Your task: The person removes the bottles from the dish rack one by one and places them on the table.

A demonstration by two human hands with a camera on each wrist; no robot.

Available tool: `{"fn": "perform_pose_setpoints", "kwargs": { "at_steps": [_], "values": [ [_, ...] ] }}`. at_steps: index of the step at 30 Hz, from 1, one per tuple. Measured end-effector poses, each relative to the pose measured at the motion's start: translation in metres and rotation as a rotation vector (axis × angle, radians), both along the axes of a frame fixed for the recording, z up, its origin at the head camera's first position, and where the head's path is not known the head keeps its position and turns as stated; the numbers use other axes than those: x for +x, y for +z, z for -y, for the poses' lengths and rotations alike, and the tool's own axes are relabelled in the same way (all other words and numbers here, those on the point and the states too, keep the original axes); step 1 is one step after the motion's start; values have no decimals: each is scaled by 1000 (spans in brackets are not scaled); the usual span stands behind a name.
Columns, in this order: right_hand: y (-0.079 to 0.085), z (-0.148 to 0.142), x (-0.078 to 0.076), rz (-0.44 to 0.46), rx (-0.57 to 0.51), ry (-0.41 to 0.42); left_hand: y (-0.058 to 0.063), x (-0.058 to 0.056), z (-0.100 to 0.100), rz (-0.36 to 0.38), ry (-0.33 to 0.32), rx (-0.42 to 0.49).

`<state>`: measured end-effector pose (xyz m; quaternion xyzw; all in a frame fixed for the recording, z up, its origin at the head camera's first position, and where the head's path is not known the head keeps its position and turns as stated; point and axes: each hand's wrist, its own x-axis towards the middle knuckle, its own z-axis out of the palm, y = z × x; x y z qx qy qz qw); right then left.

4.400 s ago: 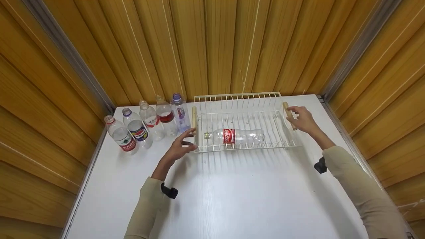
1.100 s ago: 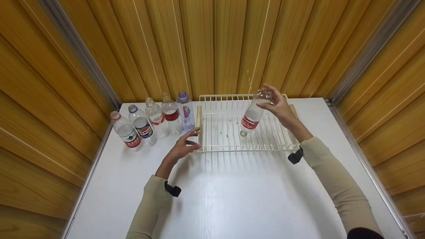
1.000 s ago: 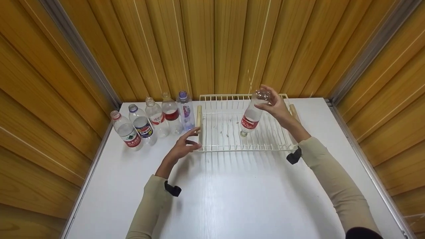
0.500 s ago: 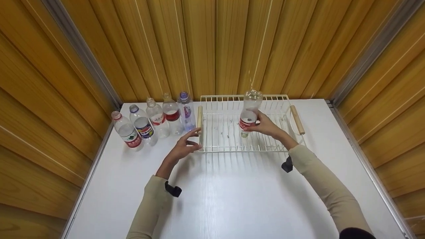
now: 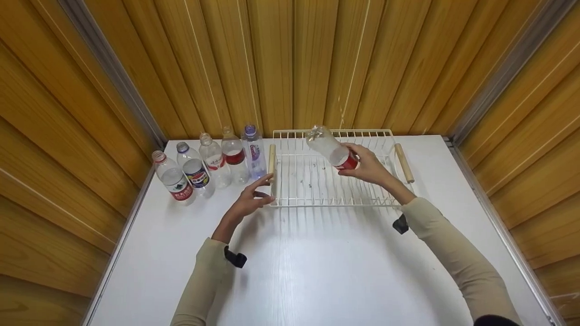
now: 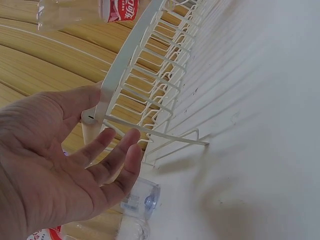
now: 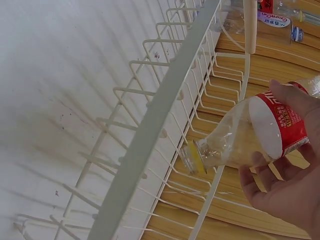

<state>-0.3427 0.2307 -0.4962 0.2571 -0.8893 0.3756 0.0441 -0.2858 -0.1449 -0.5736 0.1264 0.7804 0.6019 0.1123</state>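
My right hand [image 5: 368, 166] holds a clear plastic Coca-Cola bottle [image 5: 324, 143] around its red label, above the wire rack [image 5: 335, 206]. The bottle is tilted, with its base up and to the left. Its uncapped mouth, with a yellow ring [image 7: 196, 157] round the neck, shows in the right wrist view; my hand hides it in the head view. My left hand [image 5: 247, 202] rests against the rack's left end, by the wooden handle [image 5: 272, 158]. In the left wrist view its fingers [image 6: 116, 159] are loosely bent beside the wires, not wrapped round them.
Several empty bottles stand in a row left of the rack, among them a purple-tinted bottle [image 5: 254, 154] close to the left handle and a Pepsi bottle [image 5: 195, 172]. The right wooden handle [image 5: 404, 163] leans outward. A wood-panelled wall [image 5: 308, 68] rises behind the white table [image 5: 290, 262].
Earlier the bottle lay in the rack and my right hand was at the right handle. Now that hand has it lifted, and its base has swung left. My left hand has stayed in place.
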Motion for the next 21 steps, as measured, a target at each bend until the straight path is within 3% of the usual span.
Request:
{"fn": "perform_pose_setpoints", "kwargs": {
  "at_steps": [7, 13, 21],
  "values": [
    [10, -5, 15, -18, 83, -27, -2, -1, 0, -31, -3, -2],
    [16, -3, 29, -49, 163, -12, -2, -1, 0, -111, -11, -23],
    [21, 3, 41, -90, 224, 21, 6, 5, -3, -159, 6, -68]
  ]
}}
